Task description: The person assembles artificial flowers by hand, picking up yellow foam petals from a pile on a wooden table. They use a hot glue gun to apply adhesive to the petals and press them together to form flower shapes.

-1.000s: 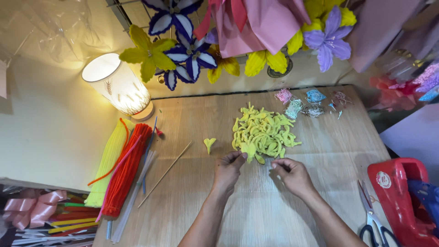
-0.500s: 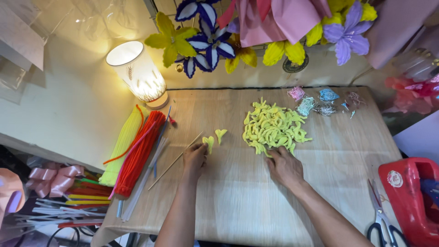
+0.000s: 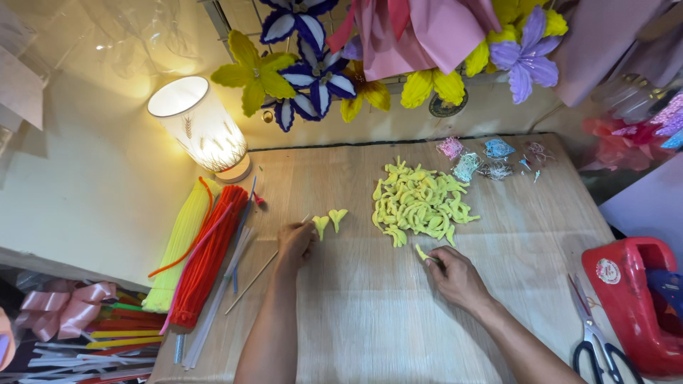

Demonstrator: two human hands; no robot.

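Note:
My left hand (image 3: 294, 243) rests on the wooden table (image 3: 370, 320), its fingertips on a small yellow petal piece (image 3: 321, 225). A second matching petal piece (image 3: 337, 217) lies just right of it, untouched. My right hand (image 3: 455, 274) pinches one yellow petal strip (image 3: 422, 253) at the near edge of a pile of yellow petal strips (image 3: 420, 202) in the middle of the table.
A lit lamp (image 3: 201, 128) stands at the back left. Yellow and red pipe cleaner bundles (image 3: 203, 252) and thin sticks (image 3: 252, 281) lie on the left. Small packets of beads (image 3: 484, 158) sit behind the pile. Scissors (image 3: 594, 334) and a red tape dispenser (image 3: 637, 302) are on the right. Fabric flowers (image 3: 313, 71) hang behind.
My left hand went from the pile to the left and set a petal piece down by the other one. My right hand picked one strip from the pile's near edge.

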